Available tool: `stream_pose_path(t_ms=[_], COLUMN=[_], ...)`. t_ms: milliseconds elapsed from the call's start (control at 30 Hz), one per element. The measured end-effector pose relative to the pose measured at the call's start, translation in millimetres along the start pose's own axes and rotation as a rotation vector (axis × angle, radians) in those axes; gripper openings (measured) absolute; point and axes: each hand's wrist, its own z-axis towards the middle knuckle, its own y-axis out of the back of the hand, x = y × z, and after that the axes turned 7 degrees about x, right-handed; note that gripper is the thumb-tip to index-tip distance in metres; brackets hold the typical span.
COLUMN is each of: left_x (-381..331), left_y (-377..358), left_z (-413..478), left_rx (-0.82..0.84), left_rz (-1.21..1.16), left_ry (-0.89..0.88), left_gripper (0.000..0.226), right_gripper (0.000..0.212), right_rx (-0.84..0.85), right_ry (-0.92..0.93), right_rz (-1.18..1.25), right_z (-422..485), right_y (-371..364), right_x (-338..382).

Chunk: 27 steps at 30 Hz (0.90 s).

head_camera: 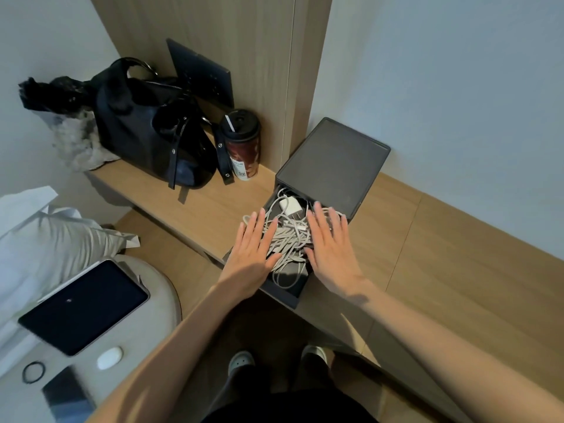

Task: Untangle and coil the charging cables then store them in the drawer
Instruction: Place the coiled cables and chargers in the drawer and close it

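A tangled heap of pale grey charging cables with a white plug adapter fills a dark grey drawer pulled out of a small dark drawer box on a wooden shelf. My left hand lies flat with straight fingers over the left side of the heap. My right hand lies flat the same way over the right side. Neither hand holds a cable.
A black handbag and a dark red tumbler stand on the wooden shelf left of the box. Lower left, a round table carries a tablet, a white earbud case and a hair tie.
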Motion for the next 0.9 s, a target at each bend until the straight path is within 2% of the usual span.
stream_pose_path(t_ms=[67,133,200,233,300,400,700,800,900], left_x=[0,2,6,6,4,1,7,7,5], left_y=[-1,-5,-13,-14,-12,-12,-10,-11,-10], left_z=[7,13,17,17,16,11,26,37,45], left_rx=[0.021,0.095,0.18,0.174,0.134,0.138,0.158,0.164,0.251], left_rz=[0.009,0.087,0.106,0.083,-0.001,-0.078,-0.102,-0.073,-0.204], left_ry=[-0.031,-0.083,-0.104,-0.089,-0.045,-0.03,-0.114,-0.186,-0.179], left_gripper=[0.064,0.059,0.076,0.076,0.059,0.06,0.064,0.066,0.069], right_gripper=[0.074,0.072,0.07,0.069,0.067,0.067,0.063,0.061,0.061], right_rx=[0.018,0.077,0.091,0.109,0.17,0.234,0.201,0.16,0.127], right_ry=[-0.146,-0.187,-0.133,-0.096,-0.019,0.06,0.123,0.085,0.007], right_rz=[0.112,0.187,0.187,0.176,0.139,0.106,0.023,0.096,0.218], right_z=[-1,0,3,6,11,16,18,12,6], right_y=[-3,-4,-3,-3,-3,-2,2,4,3], right_x=[5,6,3,0,-6,-10,-25,-32,-30])
